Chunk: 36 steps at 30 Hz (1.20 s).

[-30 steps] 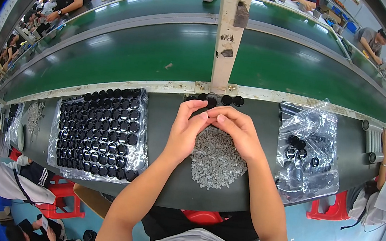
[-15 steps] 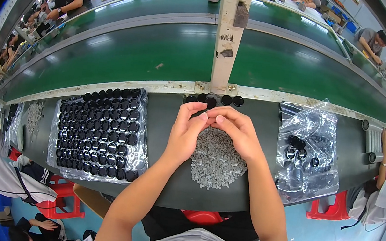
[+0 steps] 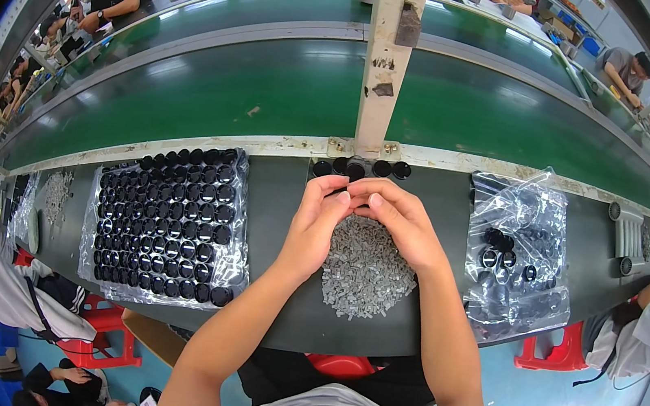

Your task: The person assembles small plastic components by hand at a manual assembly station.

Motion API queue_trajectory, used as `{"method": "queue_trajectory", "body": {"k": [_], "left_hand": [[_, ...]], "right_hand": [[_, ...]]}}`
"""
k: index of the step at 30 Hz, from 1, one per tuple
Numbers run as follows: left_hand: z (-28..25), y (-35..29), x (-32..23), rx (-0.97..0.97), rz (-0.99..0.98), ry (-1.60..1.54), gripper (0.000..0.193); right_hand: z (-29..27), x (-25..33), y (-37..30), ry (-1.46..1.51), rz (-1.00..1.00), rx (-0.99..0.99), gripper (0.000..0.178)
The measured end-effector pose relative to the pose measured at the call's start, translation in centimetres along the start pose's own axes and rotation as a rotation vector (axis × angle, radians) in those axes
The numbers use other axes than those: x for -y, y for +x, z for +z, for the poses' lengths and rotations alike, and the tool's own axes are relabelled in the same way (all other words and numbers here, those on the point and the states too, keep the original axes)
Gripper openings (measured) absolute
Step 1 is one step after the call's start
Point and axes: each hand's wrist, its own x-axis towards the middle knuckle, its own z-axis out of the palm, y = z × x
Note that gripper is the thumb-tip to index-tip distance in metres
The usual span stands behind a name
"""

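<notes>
Both hands meet above the far end of a heap of small grey pieces (image 3: pixel 368 279) on the dark work table. My left hand (image 3: pixel 314 220) is closed, its thumb and fingers brought together toward the right. My right hand (image 3: pixel 403 220) comes from the other side, its fingertips curled in to meet the left ones. A dark bit shows between the fingertips, too hidden to name. Just beyond them, several round black caps (image 3: pixel 381 168) lie along the table's far edge. One black cap (image 3: pixel 355 172) sits right behind the fingertips; whether they touch it I cannot tell.
Left of my arms, rows of black caps (image 3: pixel 174 228) cover a clear plastic sheet. A clear bag (image 3: pixel 517 269) with loose caps lies to the right. Past the table, an upright post (image 3: pixel 383 71) stands before a green conveyor belt (image 3: pixel 273 98). Other people work around.
My hands stay nearly in place, with the fingers shifting slightly. At the far right, another person's arm has drawn back from the grey rollers.
</notes>
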Motion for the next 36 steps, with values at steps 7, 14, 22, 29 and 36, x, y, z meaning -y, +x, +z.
{"method": "queue_trajectory", "body": {"k": [7, 14, 22, 29, 36], "left_hand": [[-0.15, 0.02, 0.42, 0.025, 0.003, 0.048, 0.038], [-0.21, 0.04, 0.57, 0.031, 0.0, 0.054, 0.038], [-0.21, -0.01, 0.53, 0.036, -0.005, 0.038, 0.039], [-0.14, -0.07, 0.42, 0.031, -0.01, 0.033, 0.038], [-0.12, -0.1, 0.28, 0.053, 0.01, 0.021, 0.043]], "right_hand": [[-0.28, 0.11, -0.02, -0.085, 0.025, 0.048, 0.043], [-0.26, 0.15, -0.12, -0.095, 0.053, 0.059, 0.045], [-0.07, 0.39, -0.21, -0.042, 0.063, 0.069, 0.046], [-0.03, 0.5, -0.26, -0.041, 0.071, 0.066, 0.045], [0.0, 0.6, -0.25, -0.038, 0.067, 0.073, 0.045]]}}
